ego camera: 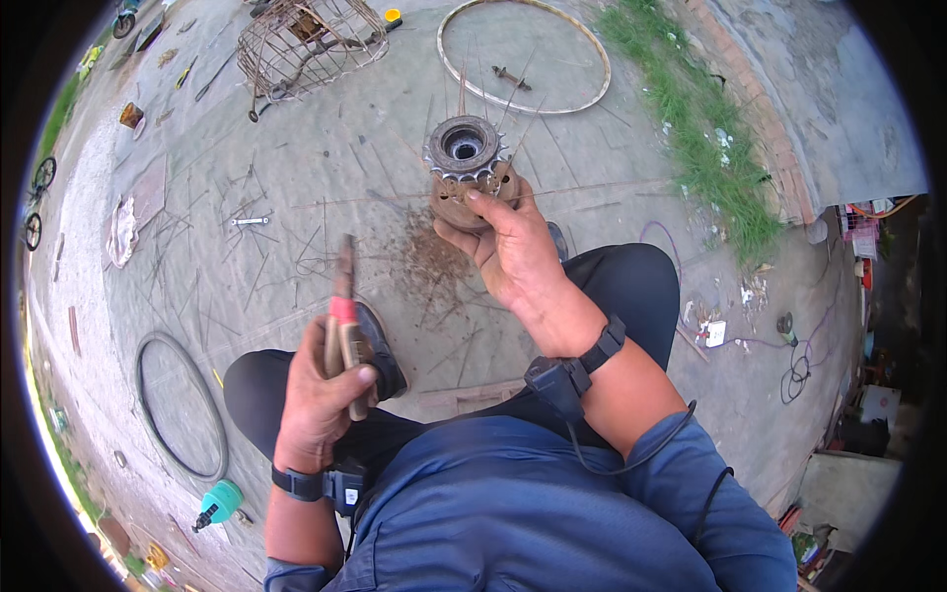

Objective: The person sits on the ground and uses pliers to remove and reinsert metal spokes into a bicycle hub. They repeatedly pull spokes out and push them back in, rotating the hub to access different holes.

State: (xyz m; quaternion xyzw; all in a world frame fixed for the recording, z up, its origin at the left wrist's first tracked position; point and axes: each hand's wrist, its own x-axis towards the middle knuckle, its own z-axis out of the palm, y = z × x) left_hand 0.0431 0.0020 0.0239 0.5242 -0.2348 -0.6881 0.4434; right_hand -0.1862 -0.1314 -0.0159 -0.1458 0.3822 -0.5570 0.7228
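Note:
In my left hand (318, 403) is a pair of pliers (342, 333), jaws pointing away from me, with red and tan handle grips. The jaws are slightly blurred. My right hand (510, 251) grips a rusty bicycle hub (462, 196) by its lower side, thumb on the shell. A toothed freewheel sprocket (464, 148) tops the hub, its round bore facing up at me. A few thin spokes (510, 96) stick out around the hub. Below it, brown rust debris (433, 259) is scattered on the concrete.
Loose spokes (251, 214) and a wrench (250, 221) lie on the left. A bare wheel rim (442, 55) surrounds an axle (512, 78) ahead, beside a wire basket (255, 55). A tyre (144, 399) and a green spray bottle (223, 499) are at left; a cord (677, 259) runs at right.

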